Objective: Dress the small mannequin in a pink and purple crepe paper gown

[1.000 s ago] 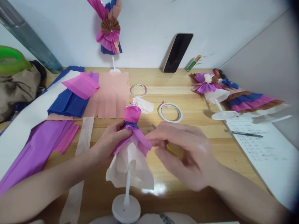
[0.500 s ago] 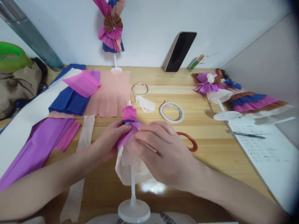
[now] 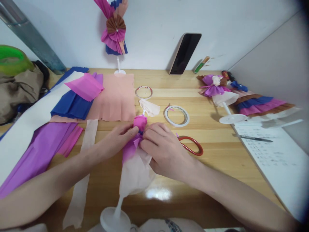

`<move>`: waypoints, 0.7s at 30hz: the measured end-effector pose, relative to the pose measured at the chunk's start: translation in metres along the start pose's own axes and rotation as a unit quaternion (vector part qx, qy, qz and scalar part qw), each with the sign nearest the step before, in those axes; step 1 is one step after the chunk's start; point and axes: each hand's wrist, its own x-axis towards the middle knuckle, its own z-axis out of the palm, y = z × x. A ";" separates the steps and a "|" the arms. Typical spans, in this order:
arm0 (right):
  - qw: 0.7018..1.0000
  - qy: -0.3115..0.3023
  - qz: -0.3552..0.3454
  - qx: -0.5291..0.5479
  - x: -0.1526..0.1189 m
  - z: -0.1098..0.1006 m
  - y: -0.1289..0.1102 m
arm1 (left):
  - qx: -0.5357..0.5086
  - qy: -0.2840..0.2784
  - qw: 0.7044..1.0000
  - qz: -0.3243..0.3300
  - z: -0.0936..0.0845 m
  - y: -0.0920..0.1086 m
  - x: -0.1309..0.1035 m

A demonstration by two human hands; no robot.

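Note:
Between my hands is a small crepe paper dress (image 3: 136,178) on a white stand with a round base (image 3: 114,219). Its bodice (image 3: 140,122) is pink with a blue band, purple paper (image 3: 130,149) hangs below, and the long skirt is pale. My left hand (image 3: 124,135) holds the bodice, its thumb on the front near the waist. With fingers bent and pressed together, my right hand (image 3: 164,148) pinches the purple paper at the waist on the right side; its fingertips are partly hidden. The stand leans, base toward me and to the left.
Red-handled scissors (image 3: 194,145) lie right of my right hand, a roll of tape (image 3: 177,116) beyond. Crepe sheets (image 3: 113,96) and strips spread on the left. A phone (image 3: 185,53) leans on the wall. Finished paper dresses (image 3: 116,32), a notebook (image 3: 272,161) and a pen (image 3: 256,138) surround the area.
The dress stand has tilted: its top moved right and its base left. My left hand has shifted right along the bodice, and my right hand's fingers have curled in closer at the waist.

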 end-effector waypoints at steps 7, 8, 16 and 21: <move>0.999 0.030 0.009 -0.035 0.002 0.004 0.008 | 0.044 0.091 0.995 -0.025 -0.001 0.003 0.002; 0.998 0.036 0.015 -0.041 0.002 0.005 0.010 | 0.047 0.092 0.994 -0.030 -0.002 0.004 0.001; 0.997 0.043 0.043 -0.044 0.001 0.012 0.014 | 0.339 0.086 0.924 0.154 0.005 0.026 -0.061; 0.997 0.057 0.038 -0.026 0.003 0.015 0.009 | 0.460 0.164 0.851 0.192 0.009 0.004 -0.064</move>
